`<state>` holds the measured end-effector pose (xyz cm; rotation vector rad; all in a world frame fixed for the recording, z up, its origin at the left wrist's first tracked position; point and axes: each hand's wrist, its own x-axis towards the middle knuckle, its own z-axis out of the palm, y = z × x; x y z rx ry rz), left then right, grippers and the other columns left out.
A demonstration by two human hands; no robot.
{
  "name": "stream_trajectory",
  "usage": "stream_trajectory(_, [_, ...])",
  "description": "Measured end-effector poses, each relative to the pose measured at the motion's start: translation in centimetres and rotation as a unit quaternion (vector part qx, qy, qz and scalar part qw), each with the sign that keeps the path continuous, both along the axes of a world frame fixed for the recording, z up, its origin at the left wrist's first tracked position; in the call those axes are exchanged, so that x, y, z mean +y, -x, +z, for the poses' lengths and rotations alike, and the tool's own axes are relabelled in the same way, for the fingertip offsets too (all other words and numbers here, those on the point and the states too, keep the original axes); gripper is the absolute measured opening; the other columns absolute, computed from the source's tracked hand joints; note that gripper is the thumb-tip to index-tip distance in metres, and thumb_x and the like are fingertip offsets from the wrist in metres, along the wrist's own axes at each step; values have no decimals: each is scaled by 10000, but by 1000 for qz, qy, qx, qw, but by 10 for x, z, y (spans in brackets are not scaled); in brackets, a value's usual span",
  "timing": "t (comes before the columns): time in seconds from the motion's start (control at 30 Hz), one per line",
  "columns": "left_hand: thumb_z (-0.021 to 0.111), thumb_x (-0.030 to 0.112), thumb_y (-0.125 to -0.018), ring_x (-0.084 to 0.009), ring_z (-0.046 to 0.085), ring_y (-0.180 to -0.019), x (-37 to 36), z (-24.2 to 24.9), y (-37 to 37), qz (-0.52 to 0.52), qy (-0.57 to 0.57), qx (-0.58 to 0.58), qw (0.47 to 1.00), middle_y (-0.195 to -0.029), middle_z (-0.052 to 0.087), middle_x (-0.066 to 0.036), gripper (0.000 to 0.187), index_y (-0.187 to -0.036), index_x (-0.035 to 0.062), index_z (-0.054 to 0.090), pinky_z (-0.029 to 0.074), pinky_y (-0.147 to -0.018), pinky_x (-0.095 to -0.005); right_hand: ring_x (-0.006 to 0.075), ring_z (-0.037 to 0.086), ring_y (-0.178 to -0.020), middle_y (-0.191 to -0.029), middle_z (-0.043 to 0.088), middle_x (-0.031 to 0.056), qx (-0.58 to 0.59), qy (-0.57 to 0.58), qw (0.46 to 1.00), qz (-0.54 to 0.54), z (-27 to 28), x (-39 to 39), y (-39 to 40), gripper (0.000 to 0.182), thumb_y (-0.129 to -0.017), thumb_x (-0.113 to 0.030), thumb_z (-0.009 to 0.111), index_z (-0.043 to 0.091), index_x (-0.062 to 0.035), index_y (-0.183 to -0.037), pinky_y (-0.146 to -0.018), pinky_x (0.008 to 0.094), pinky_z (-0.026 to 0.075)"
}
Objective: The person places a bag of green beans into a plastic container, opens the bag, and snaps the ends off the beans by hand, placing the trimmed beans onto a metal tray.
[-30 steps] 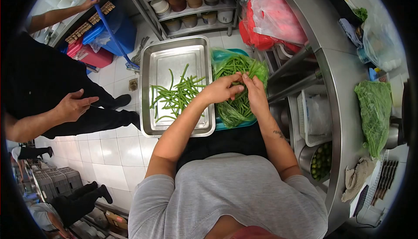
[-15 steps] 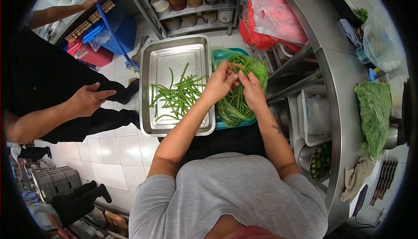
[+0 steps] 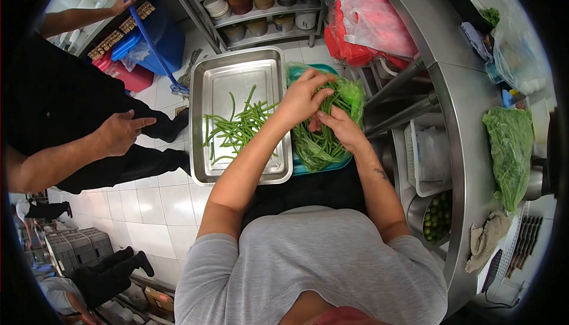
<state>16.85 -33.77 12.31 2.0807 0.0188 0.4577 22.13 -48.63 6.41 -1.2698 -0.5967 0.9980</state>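
Observation:
Both my hands are over a green plastic bag [image 3: 356,91] of green beans [image 3: 323,141], which rests on a teal tray [image 3: 298,165]. My left hand [image 3: 303,101] is above the bag, its fingers bent and spread apart, with nothing visible between them. Just below and to the right, my right hand [image 3: 342,128] is among the beans with its fingers curled; what it holds, if anything, is hidden. Left of the bag stands a steel pan [image 3: 204,79] with loose green beans [image 3: 240,125] lying in its middle and lower part.
A person [image 3: 53,117] stands at left, one hand on a blue pole [image 3: 142,29]. Behind the pan is a shelf rack [image 3: 267,11] with tubs. A steel counter [image 3: 444,46] runs along the right, with a white basket [image 3: 415,171] and green limes [image 3: 437,218] beneath.
My left hand has opened and lifted from the pinch beside my right hand. My right hand has shifted slightly down. The standing person's lower hand has moved a little.

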Motion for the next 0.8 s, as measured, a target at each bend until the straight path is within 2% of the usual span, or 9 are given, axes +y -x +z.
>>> stream_trajectory(0.17, [575,63,-843,-297,563,-880,-2,-20,-2,8,-135,-14,991,-891,593,-120,161,-981,28,649,464,-737,-350,119,513,-729,-804,524,19,43,-37,998,-1,-6,3,-4,168,-962,-188,450,512,-36,-1000,-715,265,430])
stream_trajectory(0.27, [575,75,-852,-270,575,-873,6,-34,-1,-33,-153,-20,987,-961,586,-123,153,-976,30,652,460,-744,-362,114,507,-734,-808,516,13,66,-35,997,-24,1,3,-1,159,-958,-185,459,509,-42,-1006,-710,258,426])
stream_trajectory(0.37, [590,122,-857,-256,577,-896,12,-19,4,-59,21,2,998,-1053,558,-135,201,-1034,35,631,459,-749,-361,107,486,-720,-808,506,8,57,-67,996,-25,-5,4,-1,156,-956,-187,465,505,-46,-1007,-693,253,416])
stream_trajectory(0.47, [607,170,-856,-256,568,-937,17,-17,-2,-15,42,95,994,-1071,528,-135,296,-1128,56,581,460,-757,-362,105,466,-711,-810,492,1,20,-68,997,-11,3,4,-4,142,-952,-172,470,504,-48,-1012,-671,251,406])
stream_trajectory(0.57, [628,207,-842,-276,562,-954,6,-13,3,-56,-44,97,993,-978,532,-140,378,-1173,56,526,457,-772,-357,103,454,-712,-808,484,-5,-27,12,1000,1,-9,4,-7,146,-944,-157,481,502,-46,-1037,-655,249,397])
stream_trajectory(0.6, [629,154,-823,-298,555,-912,0,-18,2,-37,-61,1,997,-913,524,-146,294,-1077,41,531,447,-774,-353,103,453,-709,-804,483,-5,-46,41,998,2,-16,4,-8,150,-942,-157,486,501,-43,-1040,-655,250,398])
stream_trajectory(0.67, [629,109,-801,-316,546,-891,1,-25,2,-58,-79,16,995,-908,529,-151,251,-1014,36,517,440,-768,-358,104,452,-702,-797,481,-6,-83,97,992,2,-28,5,-8,159,-938,-156,496,500,-39,-1046,-654,252,402])
stream_trajectory(0.73, [612,23,-769,-342,533,-872,2,-23,3,-81,-55,36,995,-897,524,-147,194,-925,28,496,433,-742,-377,104,467,-707,-786,497,0,-75,79,994,-11,-11,5,-1,167,-938,-162,499,498,-33,-1043,-662,256,408])
stream_trajectory(0.8, [604,16,-777,-304,541,-855,8,-20,3,-104,-42,16,994,-877,519,-129,172,-914,24,500,435,-731,-361,108,488,-712,-789,516,9,-75,65,995,-3,-2,4,0,170,-938,-161,497,493,-27,-1044,-672,261,417])
